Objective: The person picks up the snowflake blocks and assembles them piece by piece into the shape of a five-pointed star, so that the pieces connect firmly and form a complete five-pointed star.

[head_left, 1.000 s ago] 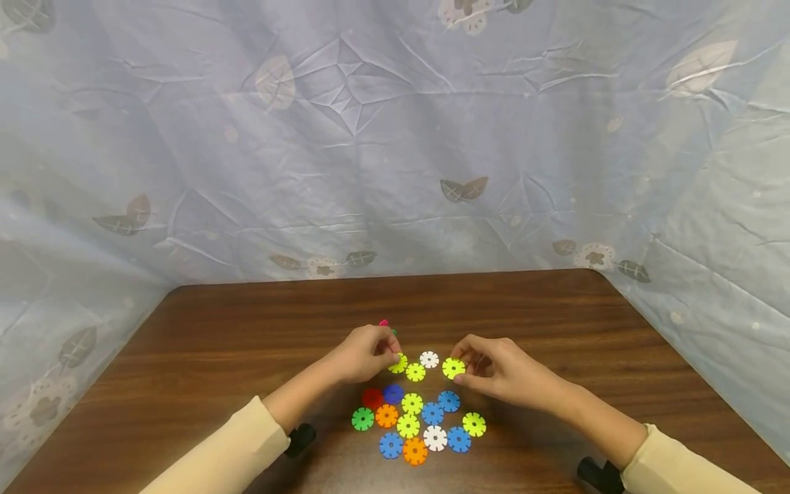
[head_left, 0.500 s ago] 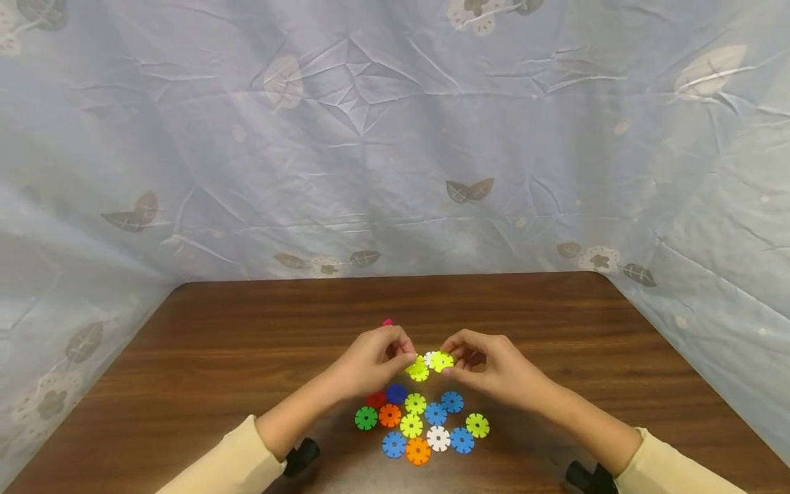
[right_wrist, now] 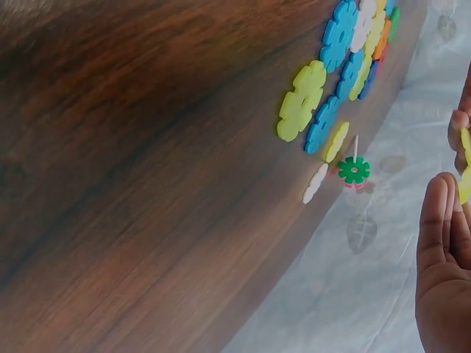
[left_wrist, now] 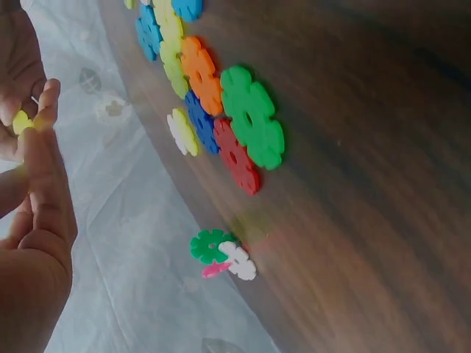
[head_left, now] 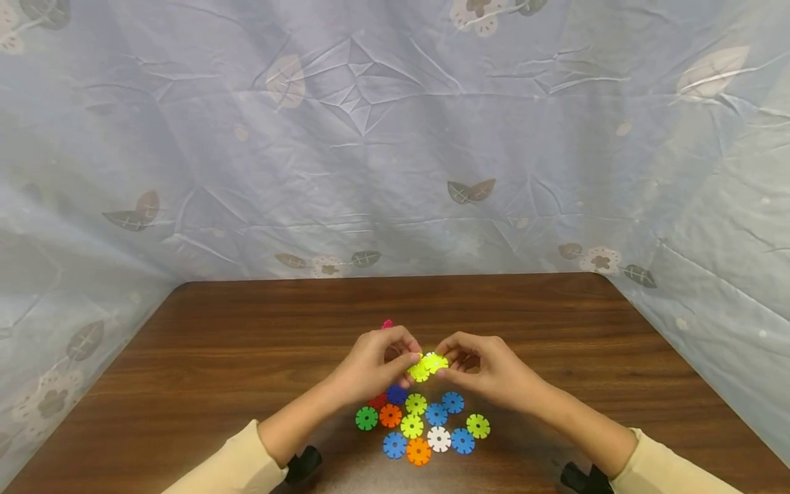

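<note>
My left hand point(head_left: 382, 360) and my right hand point(head_left: 490, 367) meet over the table, each pinching a yellow-green notched plastic disc between thumb and fingers. The right hand's disc point(head_left: 439, 363) overlaps the left hand's disc in the head view, edge to edge or nearly so. In the right wrist view yellow discs point(right_wrist: 465, 173) show between the fingertips of both hands. Beneath the hands a loose yellow disc point(right_wrist: 337, 142) and a white disc point(right_wrist: 315, 184) lie on the wood. The left fingers hide part of the held discs.
Nearer the body lies a loose group of flat notched discs, among them a green disc point(head_left: 367, 418), an orange disc point(head_left: 419, 451), a white disc point(head_left: 439, 439) and a blue disc point(head_left: 462, 441). Behind the left hand stands a joined green disc point(left_wrist: 211, 247), with white and pink pieces. A patterned curtain point(head_left: 395, 137) surrounds the table point(head_left: 247, 343).
Both hands have come together over the table, the right moving left and the left slightly right. The two held yellow discs, apart at first, now overlap in the head view.
</note>
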The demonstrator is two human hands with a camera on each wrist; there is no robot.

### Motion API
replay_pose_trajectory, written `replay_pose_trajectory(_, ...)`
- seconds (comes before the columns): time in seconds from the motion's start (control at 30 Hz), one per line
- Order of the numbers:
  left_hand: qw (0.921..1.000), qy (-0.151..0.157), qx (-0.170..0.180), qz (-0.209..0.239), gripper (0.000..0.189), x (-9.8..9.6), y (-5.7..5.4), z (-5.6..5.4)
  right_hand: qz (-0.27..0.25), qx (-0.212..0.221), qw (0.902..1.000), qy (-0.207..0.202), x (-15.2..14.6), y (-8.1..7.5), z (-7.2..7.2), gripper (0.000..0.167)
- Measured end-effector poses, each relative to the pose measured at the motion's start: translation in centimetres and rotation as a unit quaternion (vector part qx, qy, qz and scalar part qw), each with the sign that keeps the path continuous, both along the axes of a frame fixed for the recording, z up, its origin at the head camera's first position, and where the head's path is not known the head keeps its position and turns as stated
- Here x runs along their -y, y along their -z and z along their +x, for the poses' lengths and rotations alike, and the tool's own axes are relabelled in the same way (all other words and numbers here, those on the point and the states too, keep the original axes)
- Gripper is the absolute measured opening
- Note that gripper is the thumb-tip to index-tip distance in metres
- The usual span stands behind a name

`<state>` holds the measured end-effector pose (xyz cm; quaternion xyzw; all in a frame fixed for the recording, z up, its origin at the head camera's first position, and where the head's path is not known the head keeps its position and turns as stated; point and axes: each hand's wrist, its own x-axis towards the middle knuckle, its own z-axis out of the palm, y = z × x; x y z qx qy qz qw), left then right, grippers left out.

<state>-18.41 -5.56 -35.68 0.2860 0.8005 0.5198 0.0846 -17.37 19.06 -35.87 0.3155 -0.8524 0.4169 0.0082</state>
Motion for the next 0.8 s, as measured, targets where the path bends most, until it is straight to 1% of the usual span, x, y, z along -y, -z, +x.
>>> replay_pose_trajectory(0.07, 0.9992, -0.010, 0.025, 0.028, 0.012, 0.06, 0.10, 0.01, -0.009, 0.009, 0.9999, 0.006, 0.02, -0.03, 0.02, 0.018)
replay_pose_trajectory(0.17, 0.9958, -0.027, 0.057, 0.066, 0.018, 0.14, 0.13, 0.02, -0.025, 0.015, 0.9993, 0.021, 0.04, -0.13, 0.05, 0.019)
replay_pose_trajectory(0.27, 0.9892, -0.052, 0.097, 0.097, 0.021, 0.14, 0.07, 0.08, -0.035, 0.011, 0.9989, 0.029, 0.16, -0.27, 0.06, 0.020)
replay_pose_trajectory(0.37, 0.9834, -0.077, 0.120, 0.113, 0.021, 0.15, 0.03, 0.22, -0.040, 0.004, 0.9987, 0.033, 0.35, -0.37, 0.10, 0.022)
replay_pose_trajectory(0.43, 0.9823, -0.083, 0.122, 0.116, 0.021, 0.19, 0.06, 0.33, -0.041, 0.003, 0.9987, 0.031, 0.43, -0.41, 0.14, 0.022)
replay_pose_trajectory(0.57, 0.9823, -0.083, 0.118, 0.119, 0.022, 0.21, 0.18, 0.53, -0.044, 0.006, 0.9987, 0.024, 0.46, -0.49, 0.19, 0.020)
replay_pose_trajectory(0.7, 0.9799, -0.095, 0.121, 0.127, 0.021, 0.14, 0.21, 0.71, -0.053, 0.019, 0.9983, 0.013, 0.49, -0.55, 0.16, 0.018)
replay_pose_trajectory(0.8, 0.9788, -0.099, 0.116, 0.137, 0.021, 0.04, 0.15, 0.80, -0.064, 0.040, 0.9971, 0.000, 0.57, -0.62, 0.15, 0.016)
